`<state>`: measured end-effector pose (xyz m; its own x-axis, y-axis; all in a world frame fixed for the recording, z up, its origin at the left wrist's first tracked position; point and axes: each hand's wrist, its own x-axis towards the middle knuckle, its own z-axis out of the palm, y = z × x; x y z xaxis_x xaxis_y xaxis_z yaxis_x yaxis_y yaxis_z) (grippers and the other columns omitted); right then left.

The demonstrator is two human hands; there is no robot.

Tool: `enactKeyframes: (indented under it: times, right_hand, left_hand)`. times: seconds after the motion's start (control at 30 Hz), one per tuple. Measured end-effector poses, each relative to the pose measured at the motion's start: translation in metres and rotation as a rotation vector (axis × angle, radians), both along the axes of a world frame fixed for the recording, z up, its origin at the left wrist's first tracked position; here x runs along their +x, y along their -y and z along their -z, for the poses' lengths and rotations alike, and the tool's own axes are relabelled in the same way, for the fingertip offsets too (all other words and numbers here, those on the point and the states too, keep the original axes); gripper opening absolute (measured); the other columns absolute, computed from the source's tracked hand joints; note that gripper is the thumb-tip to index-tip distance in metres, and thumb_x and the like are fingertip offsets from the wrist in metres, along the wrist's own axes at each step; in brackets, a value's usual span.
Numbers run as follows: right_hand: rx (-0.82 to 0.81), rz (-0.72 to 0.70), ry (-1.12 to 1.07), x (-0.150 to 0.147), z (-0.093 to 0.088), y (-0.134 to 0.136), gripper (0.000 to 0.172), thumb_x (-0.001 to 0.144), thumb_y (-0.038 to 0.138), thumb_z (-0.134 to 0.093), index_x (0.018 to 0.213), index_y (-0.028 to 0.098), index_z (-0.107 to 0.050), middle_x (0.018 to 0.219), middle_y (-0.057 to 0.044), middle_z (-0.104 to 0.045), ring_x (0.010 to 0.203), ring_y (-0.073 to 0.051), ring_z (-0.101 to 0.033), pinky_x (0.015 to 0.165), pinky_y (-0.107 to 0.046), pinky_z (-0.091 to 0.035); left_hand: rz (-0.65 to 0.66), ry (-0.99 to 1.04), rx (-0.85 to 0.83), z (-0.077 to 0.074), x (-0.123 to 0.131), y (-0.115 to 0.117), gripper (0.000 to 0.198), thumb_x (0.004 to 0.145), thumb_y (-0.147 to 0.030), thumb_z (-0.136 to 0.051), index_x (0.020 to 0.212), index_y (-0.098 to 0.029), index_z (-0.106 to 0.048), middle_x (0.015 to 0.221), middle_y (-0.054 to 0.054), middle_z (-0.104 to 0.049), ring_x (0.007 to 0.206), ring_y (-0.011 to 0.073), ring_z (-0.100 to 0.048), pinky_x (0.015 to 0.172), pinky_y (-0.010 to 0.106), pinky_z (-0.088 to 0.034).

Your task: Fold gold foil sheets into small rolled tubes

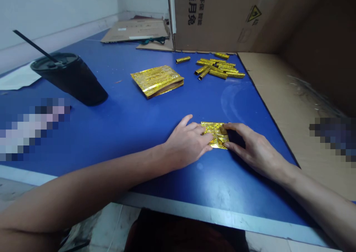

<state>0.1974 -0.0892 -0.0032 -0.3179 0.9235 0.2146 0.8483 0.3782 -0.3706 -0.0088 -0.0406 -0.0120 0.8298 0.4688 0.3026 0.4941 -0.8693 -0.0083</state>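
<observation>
A small sheet of shiny gold foil paper (216, 130) lies on the blue table in front of me. My left hand (189, 140) rests over its left part, fingers stretched out and pressing on it, covering that side. At the right end of the sheet, my right hand (247, 140) grips the corners, with the thumb on the near one and a fingertip on the far one. Farther back lies a stack of gold foil sheets (158, 79), and beyond to its right is a loose pile of rolled gold foil tubes (218, 68). One separate tube (183, 59) sits left of the pile.
A black tumbler with a straw (75, 79) stands at the left. Flattened cardboard (136, 30) lies at the back, beside a large upright cardboard box (211, 18). Brown cardboard (278, 96) borders the table's right side. The pale table edge (178, 209) runs nearest me.
</observation>
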Motion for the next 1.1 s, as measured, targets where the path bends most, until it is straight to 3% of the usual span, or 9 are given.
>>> enactKeyframes:
  times: [0.17,0.37,0.63,1.1]
  right_hand:
    - [0.015,-0.072,0.03,0.002,0.001,-0.001,0.028,0.084,0.025,-0.046,0.112,0.019,-0.052,0.115,-0.01,-0.055,0.104,-0.022,-0.053,0.09,-0.041,-0.043]
    - [0.02,-0.092,0.031,0.004,0.004,-0.002,0.029,0.086,0.028,-0.045,0.112,0.022,-0.055,0.116,-0.01,-0.053,0.103,-0.024,-0.053,0.089,-0.046,-0.044]
    - [0.017,-0.098,0.051,0.007,0.005,-0.001,0.028,0.086,0.027,-0.045,0.111,0.021,-0.056,0.117,-0.01,-0.052,0.105,-0.023,-0.051,0.09,-0.045,-0.043]
    - [0.016,-0.108,0.116,0.008,0.004,-0.001,0.032,0.087,0.028,-0.042,0.111,0.015,-0.058,0.119,-0.012,-0.051,0.106,-0.022,-0.05,0.092,-0.041,-0.043]
  left_hand:
    - [0.072,-0.097,0.016,-0.006,-0.004,0.002,0.043,0.083,-0.042,-0.049,0.123,-0.028,-0.044,0.111,0.01,-0.057,0.105,0.0237,-0.052,0.097,0.051,-0.024]
    - [0.122,-0.197,-0.067,-0.012,-0.011,0.004,0.059,0.074,-0.06,-0.048,0.125,-0.031,-0.042,0.123,0.013,-0.046,0.117,0.03,-0.04,0.097,0.057,-0.019]
    - [0.125,-0.245,-0.138,-0.015,-0.019,0.002,0.066,0.072,-0.062,-0.048,0.129,-0.031,-0.036,0.132,0.014,-0.039,0.121,0.037,-0.033,0.093,0.061,-0.02]
    - [0.171,-0.296,-0.383,-0.027,-0.032,-0.011,0.06,0.078,-0.058,-0.046,0.131,-0.032,-0.033,0.141,0.007,-0.029,0.13,0.0313,-0.022,0.099,0.055,-0.019]
